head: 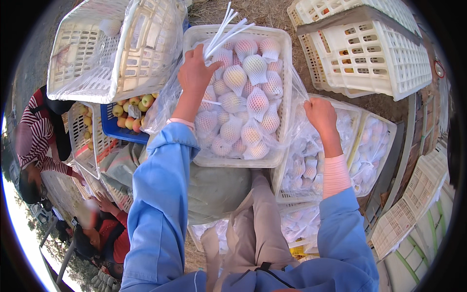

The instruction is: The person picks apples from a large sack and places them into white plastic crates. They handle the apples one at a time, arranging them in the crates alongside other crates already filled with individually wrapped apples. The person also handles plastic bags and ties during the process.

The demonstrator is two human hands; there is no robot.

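Note:
Before me stands a white plastic crate (237,163), lined with a clear plastic bag and filled with round fruits in white foam nets (235,78). My left hand (197,71) is over the crate's left side with a bundle of white strips (226,33) in its grip. The strips fan out past its thumb and fingers, and one loose strip end (211,102) shows beside the wrist. At the crate's right side, my right hand (321,114) pinches the edge of the clear plastic liner (300,84) and pulls it taut.
White crates (146,47) stand tilted at upper left, others (357,54) at upper right. Bagged netted fruit fills crates (310,160) on the right. A blue crate (109,126) holds bare apples (129,120). Two people, one in a striped sleeve (54,166), one in red (122,244), are at left.

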